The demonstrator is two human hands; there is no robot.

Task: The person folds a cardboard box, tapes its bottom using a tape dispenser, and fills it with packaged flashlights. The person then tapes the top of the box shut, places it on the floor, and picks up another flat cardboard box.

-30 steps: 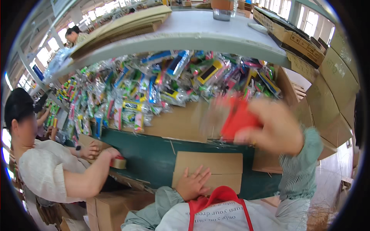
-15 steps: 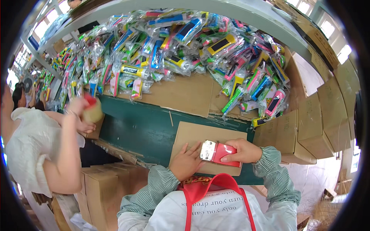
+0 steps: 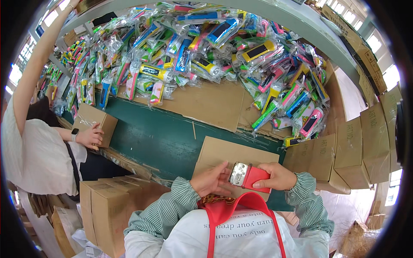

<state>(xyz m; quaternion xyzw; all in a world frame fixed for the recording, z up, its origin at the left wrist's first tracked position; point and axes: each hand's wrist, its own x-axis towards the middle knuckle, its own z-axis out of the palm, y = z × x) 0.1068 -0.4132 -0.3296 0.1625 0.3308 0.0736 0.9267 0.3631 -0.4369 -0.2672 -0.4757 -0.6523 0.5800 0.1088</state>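
My right hand (image 3: 279,175) grips a red tape dispenser (image 3: 254,176) by its body, thumb on top. Its silvery metal head with a toothed edge points left, toward my left hand (image 3: 210,179). The fingers of my left hand are apart and stretched out close to the toothed edge; whether they touch it or any tape I cannot tell. Under both hands lies a flat brown piece of cardboard (image 3: 217,150) on the green tabletop (image 3: 159,133). I see no tape roll on the dispenser from here.
Bagged colourful flashlight-like items (image 3: 183,53) are heaped along the back. Brown cartons (image 3: 350,148) line the right side; another carton (image 3: 101,215) stands at lower left. A co-worker's hand (image 3: 89,136) rests by a small carton (image 3: 97,118) at left. A grey beam (image 3: 275,15) crosses above.
My left hand has lifted off the cardboard, its fingers opening. The dispenser stays in my right hand, slightly shifted. At left, the co-worker's one arm has swung up, and the tape roll it held is out of sight.
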